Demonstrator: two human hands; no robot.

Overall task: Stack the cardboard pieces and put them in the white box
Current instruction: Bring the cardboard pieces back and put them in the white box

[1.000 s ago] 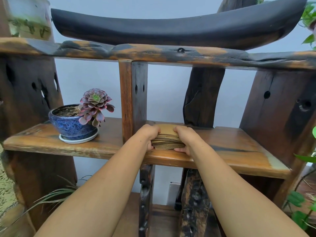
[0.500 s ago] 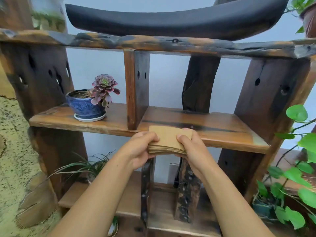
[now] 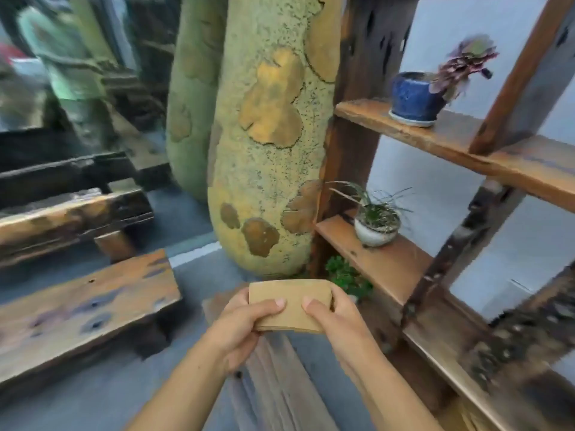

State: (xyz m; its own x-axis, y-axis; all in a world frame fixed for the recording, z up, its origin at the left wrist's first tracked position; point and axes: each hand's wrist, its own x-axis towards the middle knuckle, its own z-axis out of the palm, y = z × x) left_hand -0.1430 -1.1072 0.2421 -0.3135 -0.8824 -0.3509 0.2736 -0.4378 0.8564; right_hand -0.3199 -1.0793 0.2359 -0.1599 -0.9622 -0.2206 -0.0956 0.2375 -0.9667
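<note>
Gripping a squared stack of thin brown cardboard pieces (image 3: 289, 306) in mid-air between left hand (image 3: 241, 325) and right hand (image 3: 337, 320), thumbs pressed on top, white box nowhere visible; likely to fan apart and spill floorward should either grip slacken.

A tall wooden shelf unit (image 3: 404, 269) stands on the right, in front of a pale wall (image 3: 435, 32). Near the left end of its upper board sits a blue pot (image 3: 413, 93) with a purple plant (image 3: 466, 65). On the board below, near its left end, sits a small white pot (image 3: 376, 231) with thin grass. Just beside the shelf stands a big rough green and yellow pillar (image 3: 264, 135). On the left are low wooden benches (image 3: 81, 303) on a grey floor (image 3: 93, 396). The far left is blurry.
</note>
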